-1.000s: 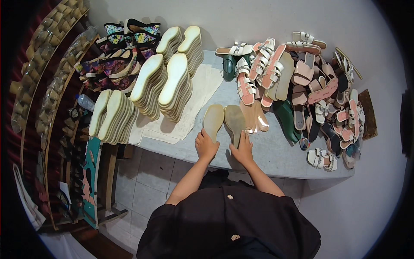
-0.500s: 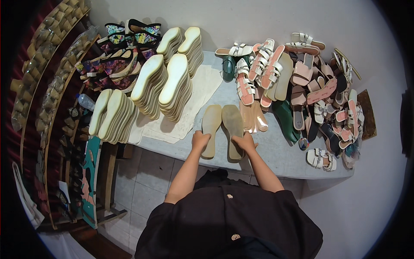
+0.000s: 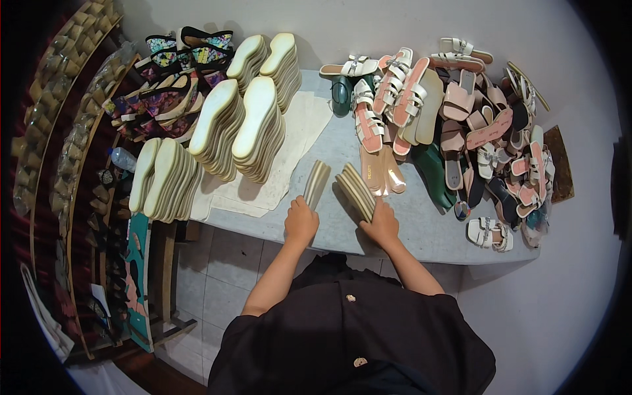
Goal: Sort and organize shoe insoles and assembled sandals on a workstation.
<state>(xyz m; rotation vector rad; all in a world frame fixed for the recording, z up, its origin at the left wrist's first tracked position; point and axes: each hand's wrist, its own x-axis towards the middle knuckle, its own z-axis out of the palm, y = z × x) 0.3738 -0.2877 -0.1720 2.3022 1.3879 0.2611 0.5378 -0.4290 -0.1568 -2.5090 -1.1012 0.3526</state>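
My left hand [image 3: 301,222] grips the near end of a small stack of tan shoe soles [image 3: 316,184], tipped up on edge on the grey table [image 3: 421,227]. My right hand [image 3: 381,225] holds a second stack of tan soles [image 3: 356,191], also tilted on its side. The two stacks stand a little apart, side by side, near the table's front edge. Both forearms reach up from my dark shirt at the bottom.
Tall stacks of cream insoles [image 3: 237,125] stand at the left on white sheet material [image 3: 289,145]. A heap of pink and white sandals [image 3: 461,125] fills the right side. Patterned shoes [image 3: 164,79] lie far left. Racks [image 3: 59,131] line the left wall.
The two soles lay flat, pressed under my palms. Both hands have since drawn back toward me and tipped the stacks up onto their edges.
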